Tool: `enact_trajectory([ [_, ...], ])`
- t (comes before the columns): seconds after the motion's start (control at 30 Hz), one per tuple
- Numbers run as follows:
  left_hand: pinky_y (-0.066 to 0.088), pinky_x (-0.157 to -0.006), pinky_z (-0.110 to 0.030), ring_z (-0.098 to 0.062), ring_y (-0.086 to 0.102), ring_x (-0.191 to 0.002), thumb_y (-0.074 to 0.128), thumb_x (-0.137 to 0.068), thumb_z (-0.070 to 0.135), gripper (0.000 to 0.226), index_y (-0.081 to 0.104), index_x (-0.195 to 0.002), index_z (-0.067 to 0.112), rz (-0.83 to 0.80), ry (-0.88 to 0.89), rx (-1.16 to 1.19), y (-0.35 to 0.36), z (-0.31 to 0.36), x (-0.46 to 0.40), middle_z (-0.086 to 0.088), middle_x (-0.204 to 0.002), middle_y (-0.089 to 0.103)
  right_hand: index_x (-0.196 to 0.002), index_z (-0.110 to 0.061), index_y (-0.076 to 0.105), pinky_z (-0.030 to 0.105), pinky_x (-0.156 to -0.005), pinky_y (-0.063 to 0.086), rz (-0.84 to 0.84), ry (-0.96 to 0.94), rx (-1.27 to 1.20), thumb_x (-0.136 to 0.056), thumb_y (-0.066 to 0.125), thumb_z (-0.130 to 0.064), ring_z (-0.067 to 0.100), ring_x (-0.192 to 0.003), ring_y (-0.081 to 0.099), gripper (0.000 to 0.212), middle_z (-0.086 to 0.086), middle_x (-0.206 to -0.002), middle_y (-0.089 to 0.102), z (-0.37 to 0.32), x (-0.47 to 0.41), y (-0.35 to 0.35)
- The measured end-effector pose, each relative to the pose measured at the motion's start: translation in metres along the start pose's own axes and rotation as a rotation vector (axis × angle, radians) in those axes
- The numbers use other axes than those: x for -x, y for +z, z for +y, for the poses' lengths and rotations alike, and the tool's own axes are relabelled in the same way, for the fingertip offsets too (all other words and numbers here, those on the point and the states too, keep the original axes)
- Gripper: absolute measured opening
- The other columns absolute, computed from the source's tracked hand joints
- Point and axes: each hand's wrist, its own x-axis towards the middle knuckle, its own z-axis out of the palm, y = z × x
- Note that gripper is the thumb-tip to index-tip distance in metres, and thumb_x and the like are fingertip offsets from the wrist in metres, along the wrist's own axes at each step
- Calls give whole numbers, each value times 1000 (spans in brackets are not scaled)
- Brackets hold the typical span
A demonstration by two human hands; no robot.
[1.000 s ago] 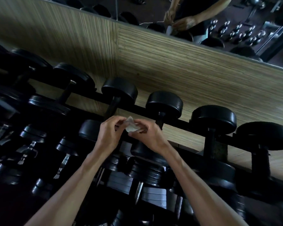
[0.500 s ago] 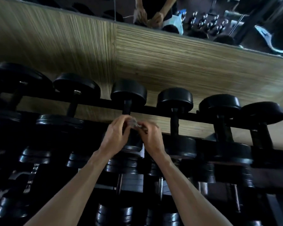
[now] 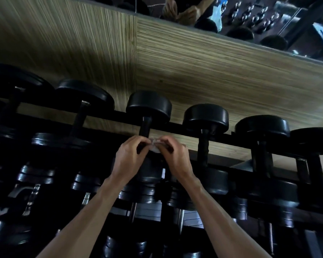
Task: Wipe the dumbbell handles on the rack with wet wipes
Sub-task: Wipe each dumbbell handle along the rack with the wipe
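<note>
White wet wipe [image 3: 154,146] | pinched between curled fingers of left hand [image 3: 128,158], right hand [image 3: 175,158] | forearms raised

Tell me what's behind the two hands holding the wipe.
Both the left hand and right hand pinch the wipe in front of a top-row dumbbell. Its far head and upper handle show; the hands cover the lower handle.

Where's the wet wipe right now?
The wet wipe is mid-frame in the head view, pinched between the left hand and right hand, just below a top-row dumbbell handle.
</note>
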Motion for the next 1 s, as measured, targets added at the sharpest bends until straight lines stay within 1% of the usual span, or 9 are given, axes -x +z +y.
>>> enact_trajectory([
  [0.17, 58, -73, -31, 0, 66, -91, 66, -92, 18, 10, 64, -102, 16, -27, -45, 23, -5, 3, 2, 17, -100, 68, -105, -9, 69, 9, -76, 50, -86, 46, 4, -91, 73, -13, -9, -89, 66, 15, -16, -94, 69, 7, 1, -4],
  [0.3, 57, -63, -40, -5, 68, -81, 66, -93, 16, 11, 56, -98, 14, -30, -46, 30, -7, 3, 4, 11, -95, 69, -123, -14, 68, 17, -82, 54, -161, 83, 14, -88, 76, -14, -3, -91, 68, 35, -3, -102, 75, 6, -5, -1],
  [0.4, 57, -64, -41, -7, 69, -82, 65, -94, 17, 14, 54, -103, 17, -23, -34, 58, -6, 4, 6, 10, -97, 71, -108, -15, 75, 23, -75, 51, -155, 10, 175, -91, 72, -20, 4, -86, 66, 18, -7, -97, 74, 6, -10, 2],
  [0.53, 59, -67, -36, -6, 70, -85, 64, -94, 19, 37, 52, -128, 17, -3, -46, 12, -5, 2, 6, 8, -109, 71, -89, -16, 68, 27, -65, 45, -80, -39, 330, -89, 71, -22, 4, -74, 54, 8, -18, -81, 57, 9, -9, 4],
  [0.6, 59, -76, -35, -3, 69, -94, 66, -93, 23, 33, 59, -125, 17, -23, -43, 36, -5, -1, 5, 11, -109, 71, -88, -14, 65, 29, -63, 48, -68, -37, 297, -88, 73, -20, 4, -71, 56, 10, -15, -80, 59, 9, -9, 4],
  [0.73, 58, -78, -33, -1, 67, -94, 66, -93, 28, 20, 69, -110, 19, -20, -71, 44, -3, -2, 6, 14, -103, 71, -109, -7, 70, 5, -74, 45, -161, -51, 150, -90, 73, -11, -13, -86, 61, 20, -8, -97, 70, 5, -10, 1],
  [0.83, 57, -76, -35, -5, 65, -93, 66, -93, 22, 15, 69, -106, 16, 14, -34, 14, -1, -3, 6, 10, -100, 67, -126, -13, 67, 12, -85, 51, -249, -39, 125, -89, 76, -15, -5, -102, 64, 38, -3, -115, 73, 3, -9, -1],
  [0.9, 56, -77, -38, -9, 62, -92, 66, -91, 23, 14, 71, -103, 17, 39, -23, -30, 0, -4, 6, 9, -99, 64, -119, -14, 72, 17, -81, 54, -248, -29, 120, -92, 73, -19, 1, -95, 69, 27, -4, -106, 76, 1, -12, 0],
  [1.0, 51, -84, -42, -14, 59, -95, 67, -90, 27, 13, 71, -103, 25, 126, -92, -150, 3, -2, 10, 9, -102, 63, -108, -10, 75, 14, -74, 52, -177, -33, 140, -96, 68, -16, 5, -85, 70, 14, -3, -94, 76, 0, -16, 4],
])
